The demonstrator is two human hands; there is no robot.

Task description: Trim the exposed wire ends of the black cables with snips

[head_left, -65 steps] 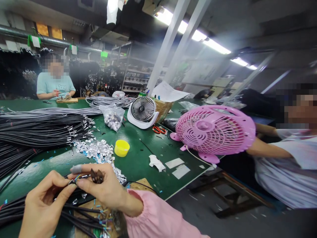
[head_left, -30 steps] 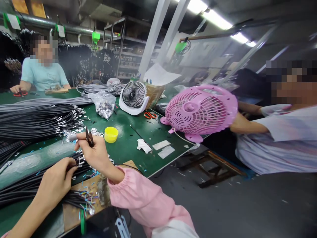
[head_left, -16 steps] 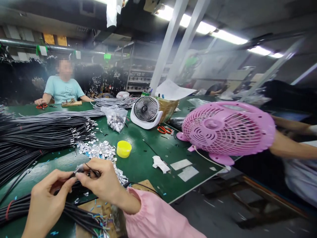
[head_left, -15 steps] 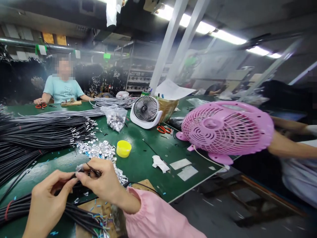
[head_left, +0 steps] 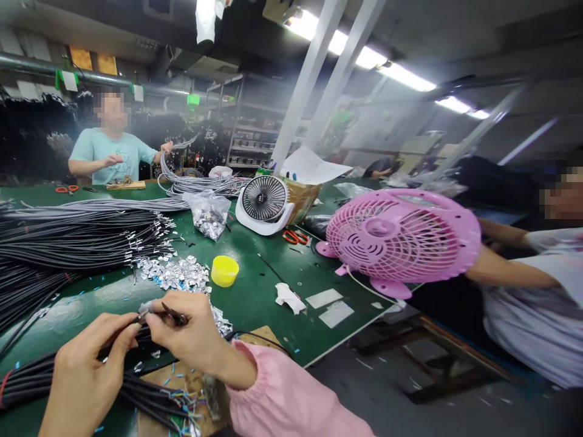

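Note:
My left hand (head_left: 93, 361) is at the lower left, its thumb and fingertips pinched on the end of a black cable. Close beside its fingertips, my right hand (head_left: 194, 331) has a small dark tool (head_left: 173, 314) in its grip, and its covered fingertip meets the cable end. Under both hands lies a bundle of black cables (head_left: 30, 376) with stripped coloured wire ends over a brown board (head_left: 161, 379). Just beyond my right hand is a pile of silver foil scraps (head_left: 180, 273), with a yellow ring-shaped tub (head_left: 225, 271) to its right.
Black cables (head_left: 68, 243) fill the left of the green table (head_left: 255, 309). Farther off stand a white fan (head_left: 264, 203), a bag of parts (head_left: 208, 215), orange scissors (head_left: 296, 237) and a pink fan (head_left: 401, 237). One person (head_left: 121, 155) sits opposite, another (head_left: 537, 291) at right.
The person opposite has raised both hands and lifted grey cables. The view has shifted slightly, bringing more of the person at right into sight. My hands have parted slightly at the fingertips.

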